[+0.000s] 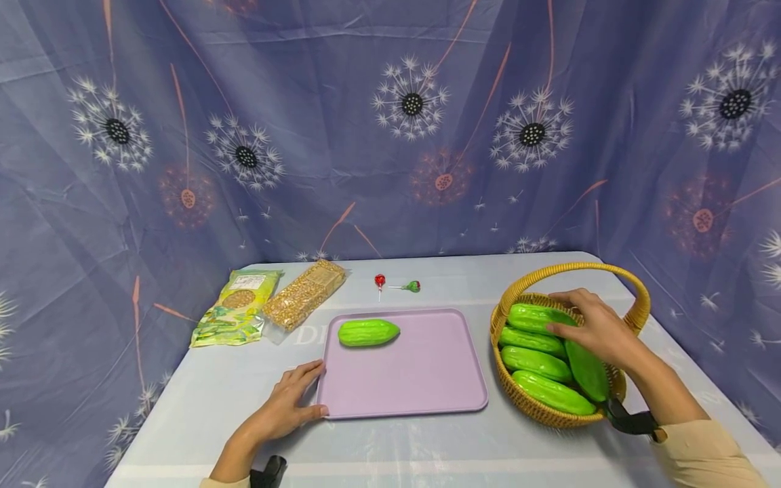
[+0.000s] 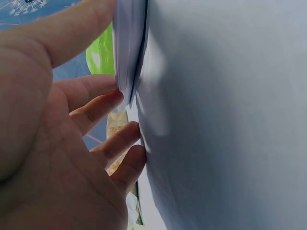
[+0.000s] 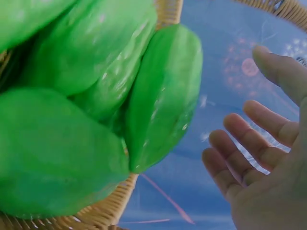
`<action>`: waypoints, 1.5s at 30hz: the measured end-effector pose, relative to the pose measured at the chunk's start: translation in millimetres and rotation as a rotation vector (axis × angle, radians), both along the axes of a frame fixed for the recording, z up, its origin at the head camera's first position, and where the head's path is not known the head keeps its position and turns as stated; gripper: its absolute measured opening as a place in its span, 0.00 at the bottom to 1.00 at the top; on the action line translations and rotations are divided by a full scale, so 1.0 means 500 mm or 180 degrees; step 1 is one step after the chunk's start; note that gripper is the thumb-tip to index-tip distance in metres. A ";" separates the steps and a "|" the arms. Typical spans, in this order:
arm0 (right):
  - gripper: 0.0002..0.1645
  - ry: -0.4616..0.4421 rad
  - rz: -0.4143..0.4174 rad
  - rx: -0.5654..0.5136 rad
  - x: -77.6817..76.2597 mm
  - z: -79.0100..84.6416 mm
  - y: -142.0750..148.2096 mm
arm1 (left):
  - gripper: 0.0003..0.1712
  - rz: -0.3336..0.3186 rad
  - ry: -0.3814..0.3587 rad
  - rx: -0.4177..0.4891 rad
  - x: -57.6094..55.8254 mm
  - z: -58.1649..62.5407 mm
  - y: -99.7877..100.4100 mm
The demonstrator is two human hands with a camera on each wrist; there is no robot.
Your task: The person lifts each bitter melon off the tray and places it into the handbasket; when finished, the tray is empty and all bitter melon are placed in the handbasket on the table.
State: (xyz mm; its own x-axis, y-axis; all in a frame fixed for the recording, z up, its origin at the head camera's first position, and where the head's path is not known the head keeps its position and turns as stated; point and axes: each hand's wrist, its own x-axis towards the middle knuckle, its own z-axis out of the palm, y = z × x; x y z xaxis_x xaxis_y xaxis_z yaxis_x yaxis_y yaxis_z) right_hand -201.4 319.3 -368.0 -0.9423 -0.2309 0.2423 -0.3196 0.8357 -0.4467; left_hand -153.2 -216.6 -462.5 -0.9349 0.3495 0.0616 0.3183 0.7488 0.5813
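A lilac tray [image 1: 409, 369] lies on the table with one glossy green, ridged, elongated vegetable [image 1: 368, 333] at its back left. My left hand [image 1: 285, 401] touches the tray's left edge, its thumb near the front left corner; in the left wrist view the fingertips [image 2: 117, 96] meet the rim. To the right stands a yellow wicker basket [image 1: 505, 379] with a tall handle, filled with several of the same green vegetables [image 1: 552, 392]. Over the basket's back part, under the handle, is my right hand [image 1: 594, 325]. The right wrist view shows its fingers [image 3: 232, 153] spread, holding nothing, beside the vegetables [image 3: 165, 96].
At the back left lie a green-yellow bag [image 1: 234, 308] and a clear pack of yellow kernels [image 1: 305, 295]. Behind the tray are a red lollipop [image 1: 380, 279] and a green-wrapped lollipop [image 1: 412, 286]. A blue dandelion-print curtain [image 1: 329, 135] hangs behind the table.
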 end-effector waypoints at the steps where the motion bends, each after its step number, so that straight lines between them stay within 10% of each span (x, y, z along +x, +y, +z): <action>1: 0.35 0.0058 0.0014 -0.0008 0.006 0.003 -0.005 | 0.45 0.0001 -0.0008 0.0001 0.000 0.000 0.000; 23: 0.36 0.1336 0.0678 -0.0384 0.101 0.011 -0.114 | 0.44 0.0016 -0.0054 0.0036 0.002 0.004 0.000; 45: 0.31 0.0989 0.1068 -0.0374 0.053 -0.025 -0.289 | 0.44 0.0009 -0.0087 0.0031 0.002 0.006 0.001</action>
